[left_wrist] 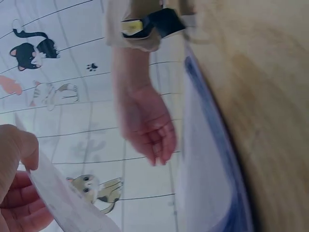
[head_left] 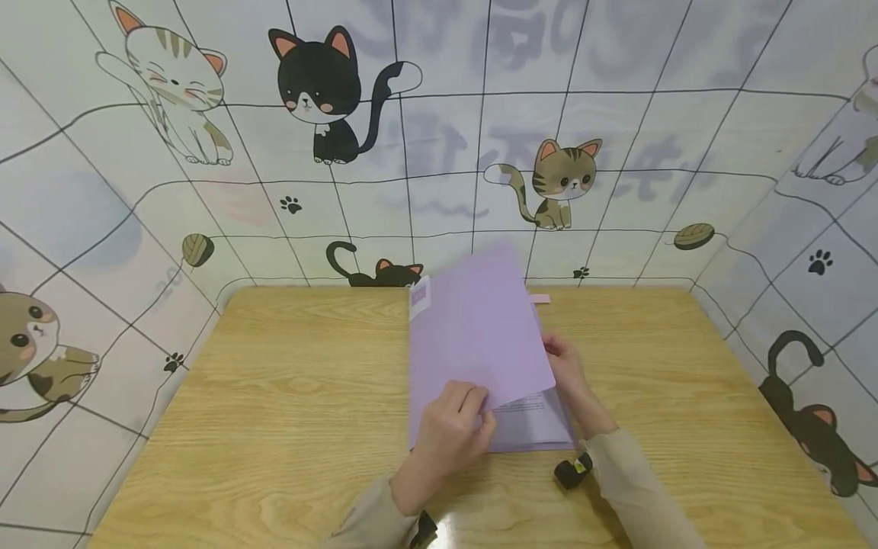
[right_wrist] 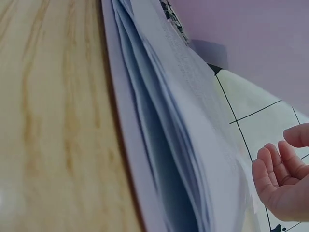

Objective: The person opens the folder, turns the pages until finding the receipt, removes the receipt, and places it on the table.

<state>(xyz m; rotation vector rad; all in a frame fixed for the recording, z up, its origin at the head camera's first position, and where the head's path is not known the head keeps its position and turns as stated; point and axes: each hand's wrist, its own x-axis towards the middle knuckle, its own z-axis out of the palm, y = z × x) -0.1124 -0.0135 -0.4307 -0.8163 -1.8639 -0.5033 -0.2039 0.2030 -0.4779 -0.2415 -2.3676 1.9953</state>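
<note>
A light purple folder (head_left: 473, 328) lies on the table with its front cover lifted at an angle. My left hand (head_left: 453, 427) pinches the cover's lower edge between thumb and fingers, also visible in the left wrist view. Under the cover, printed sheets (head_left: 524, 419) show at the lower right. My right hand (head_left: 565, 366) is beside the folder's right edge, partly behind the raised cover. In the right wrist view its fingers (right_wrist: 275, 164) are loosely bent and hold nothing, with the layered paper edges (right_wrist: 159, 111) near them.
The wooden table (head_left: 295, 396) extends around the folder, with a cat-patterned cloth wall (head_left: 439, 137) behind and at both sides. A pink tab (head_left: 540, 299) sticks out at the folder's upper right. A white label (head_left: 420, 297) is on the cover's upper left. Black straps (head_left: 572, 471) are at the wrists.
</note>
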